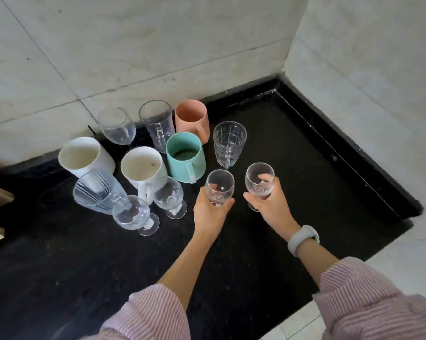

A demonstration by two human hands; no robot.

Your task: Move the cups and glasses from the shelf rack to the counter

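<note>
Head view, black tabletop (268,241) in a tiled corner. Left hand (210,211) gripped the bowl of one small stemmed glass (219,186); right hand (266,203) gripped the bowl of a second stemmed glass (259,179). Both glasses were upright at the near right edge of the group. The foot of the right one appeared to be at or just above the surface; contact could not be confirmed for either.

Progress, as judged: late stage. The shelf rack was not in view, so what remained on it could not be told. Ten vessels stood released on the tabletop; these two were apparently being set down.

Count, twelve vessels in all:
- stemmed glasses: 5 (two held, two near left, one by the wall (117,127))
- clear handled glass mugs: 2
- tall striped glass (94,190): 1
- white mugs: 2
- teal mug (185,158): 1
- peach mug (192,117): 1

A pale band sat on the right wrist.
</note>
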